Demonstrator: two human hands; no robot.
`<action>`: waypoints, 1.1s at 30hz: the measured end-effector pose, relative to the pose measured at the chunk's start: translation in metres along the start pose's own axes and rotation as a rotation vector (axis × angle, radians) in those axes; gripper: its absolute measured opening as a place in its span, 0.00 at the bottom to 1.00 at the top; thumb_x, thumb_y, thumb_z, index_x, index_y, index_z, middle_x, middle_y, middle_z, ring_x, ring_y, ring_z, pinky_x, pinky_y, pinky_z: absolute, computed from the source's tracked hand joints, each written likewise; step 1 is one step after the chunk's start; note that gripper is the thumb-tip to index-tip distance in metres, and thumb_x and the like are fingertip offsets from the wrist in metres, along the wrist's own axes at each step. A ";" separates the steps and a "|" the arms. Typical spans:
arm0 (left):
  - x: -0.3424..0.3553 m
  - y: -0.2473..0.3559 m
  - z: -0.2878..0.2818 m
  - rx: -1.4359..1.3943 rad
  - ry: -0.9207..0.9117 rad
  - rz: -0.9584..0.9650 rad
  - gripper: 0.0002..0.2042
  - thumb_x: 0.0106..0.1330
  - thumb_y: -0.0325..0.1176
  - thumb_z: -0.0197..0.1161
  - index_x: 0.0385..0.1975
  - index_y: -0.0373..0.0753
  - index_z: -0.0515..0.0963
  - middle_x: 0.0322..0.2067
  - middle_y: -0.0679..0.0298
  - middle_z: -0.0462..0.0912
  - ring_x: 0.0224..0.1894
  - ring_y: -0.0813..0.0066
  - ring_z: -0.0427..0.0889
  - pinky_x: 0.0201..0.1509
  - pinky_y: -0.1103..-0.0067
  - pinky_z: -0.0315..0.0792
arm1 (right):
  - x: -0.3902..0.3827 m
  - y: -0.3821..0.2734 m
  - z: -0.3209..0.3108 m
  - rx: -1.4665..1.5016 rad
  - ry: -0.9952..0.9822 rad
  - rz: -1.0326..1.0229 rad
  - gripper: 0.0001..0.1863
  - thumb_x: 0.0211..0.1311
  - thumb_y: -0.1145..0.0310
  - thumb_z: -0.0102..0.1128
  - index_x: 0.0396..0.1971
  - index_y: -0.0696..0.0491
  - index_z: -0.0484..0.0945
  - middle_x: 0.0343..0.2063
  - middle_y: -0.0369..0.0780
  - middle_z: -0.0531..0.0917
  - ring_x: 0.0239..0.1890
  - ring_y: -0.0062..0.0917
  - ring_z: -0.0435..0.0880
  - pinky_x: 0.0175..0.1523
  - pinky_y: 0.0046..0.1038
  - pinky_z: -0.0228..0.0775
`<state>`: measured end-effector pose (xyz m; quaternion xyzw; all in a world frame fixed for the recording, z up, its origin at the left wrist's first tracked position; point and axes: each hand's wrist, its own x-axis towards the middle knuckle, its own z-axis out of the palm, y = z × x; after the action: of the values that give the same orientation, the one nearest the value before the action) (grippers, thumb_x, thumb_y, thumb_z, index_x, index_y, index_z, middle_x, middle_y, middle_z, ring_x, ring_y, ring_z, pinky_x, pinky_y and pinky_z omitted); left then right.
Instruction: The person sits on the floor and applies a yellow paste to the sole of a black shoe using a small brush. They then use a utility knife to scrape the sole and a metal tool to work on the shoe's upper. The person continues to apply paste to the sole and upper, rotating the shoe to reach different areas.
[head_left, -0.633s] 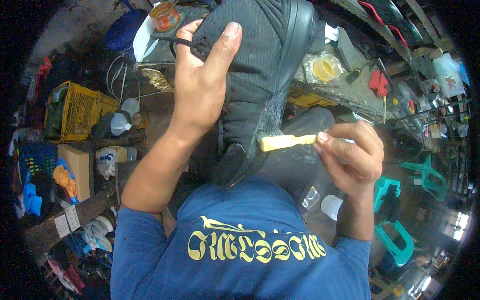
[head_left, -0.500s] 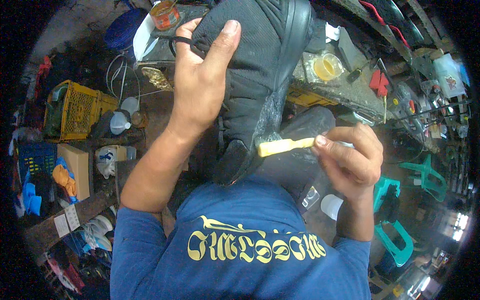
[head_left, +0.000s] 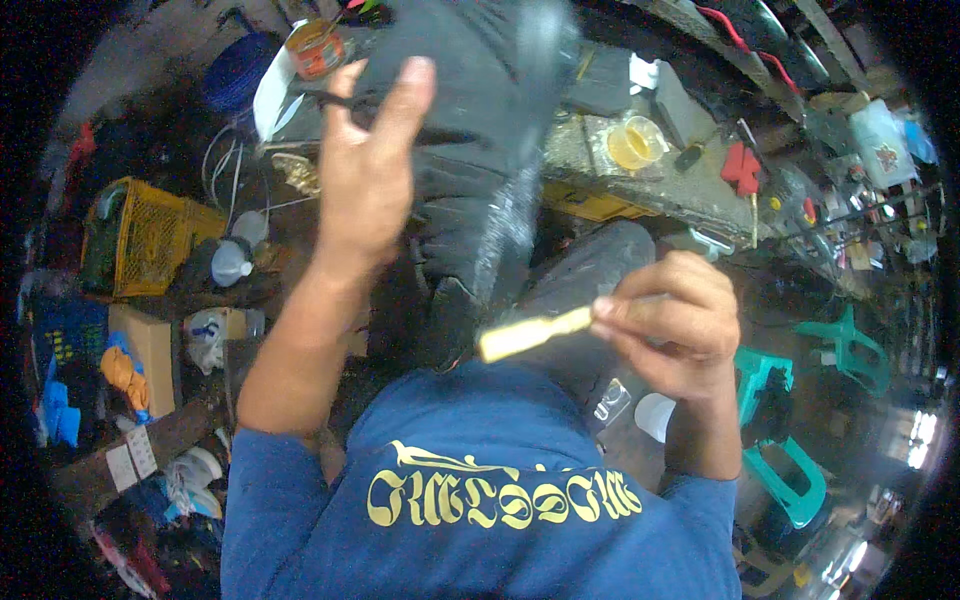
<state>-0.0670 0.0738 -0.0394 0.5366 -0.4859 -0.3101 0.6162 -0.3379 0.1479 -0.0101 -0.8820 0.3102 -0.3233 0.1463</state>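
Note:
My left hand (head_left: 370, 190) grips a large black shoe (head_left: 460, 140), its thumb lying over the dark fabric and a black lace near the fingers. The shoe is slightly blurred by motion. A wet, shiny streak (head_left: 510, 215) runs along its right side toward the heel. Pinched in my right hand (head_left: 675, 325) is a pale yellow brush (head_left: 535, 333), with its wider end pointing left. That end hangs just below the shoe's heel, apart from the streak.
A workbench (head_left: 715, 200) beyond the shoe bears a clear tub of amber stuff (head_left: 635, 143). An orange-labelled jar (head_left: 315, 50) stands at the far left. A yellow crate (head_left: 150, 240) sits at left, green plastic stools (head_left: 790, 480) at right.
The brush has come away from the shoe's side, moving down and left with my right hand. My left hand and the shoe have shifted a little left.

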 end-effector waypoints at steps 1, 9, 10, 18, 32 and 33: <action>0.001 -0.001 -0.004 -0.192 -0.013 -0.067 0.25 0.74 0.42 0.66 0.61 0.31 0.71 0.51 0.60 0.81 0.53 0.76 0.77 0.63 0.76 0.69 | -0.003 0.004 -0.003 0.040 0.016 0.052 0.09 0.48 0.72 0.78 0.32 0.51 0.89 0.29 0.37 0.87 0.30 0.30 0.86 0.35 0.30 0.76; 0.049 0.012 -0.045 0.458 0.024 0.989 0.18 0.67 0.45 0.72 0.43 0.36 0.78 0.55 0.52 0.75 0.57 0.60 0.74 0.66 0.68 0.65 | -0.013 0.097 -0.037 -0.766 0.107 0.751 0.12 0.64 0.60 0.67 0.36 0.53 0.88 0.35 0.46 0.89 0.40 0.37 0.89 0.45 0.35 0.79; 0.052 0.014 -0.045 0.499 0.058 1.079 0.17 0.66 0.44 0.73 0.40 0.36 0.78 0.53 0.53 0.76 0.56 0.59 0.74 0.65 0.67 0.65 | -0.007 0.107 -0.037 -0.832 0.034 0.714 0.13 0.65 0.59 0.66 0.37 0.53 0.88 0.34 0.47 0.88 0.41 0.38 0.89 0.46 0.36 0.79; 0.064 0.031 -0.067 0.708 0.171 1.182 0.10 0.66 0.35 0.72 0.33 0.34 0.81 0.43 0.56 0.84 0.55 0.56 0.76 0.61 0.65 0.67 | 0.031 0.142 -0.032 -0.989 -0.273 0.792 0.08 0.60 0.63 0.63 0.30 0.49 0.88 0.32 0.47 0.89 0.37 0.45 0.89 0.43 0.44 0.80; 0.067 -0.032 -0.011 0.005 0.157 0.436 0.10 0.71 0.36 0.67 0.32 0.35 0.80 0.27 0.74 0.78 0.29 0.85 0.70 0.34 0.84 0.65 | -0.048 0.159 -0.024 -0.288 0.124 0.910 0.16 0.64 0.59 0.71 0.39 0.57 0.89 0.36 0.41 0.91 0.40 0.24 0.87 0.50 0.29 0.76; 0.065 -0.033 -0.008 -0.046 0.153 0.335 0.10 0.70 0.35 0.67 0.33 0.33 0.81 0.28 0.72 0.80 0.31 0.83 0.72 0.35 0.82 0.67 | -0.050 0.162 -0.021 -0.137 0.249 0.894 0.14 0.63 0.61 0.72 0.39 0.57 0.89 0.36 0.40 0.91 0.39 0.23 0.86 0.49 0.28 0.76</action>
<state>-0.0335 0.0105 -0.0533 0.4562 -0.5128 -0.1724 0.7066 -0.4556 0.0551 -0.0925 -0.6241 0.6953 -0.3109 0.1743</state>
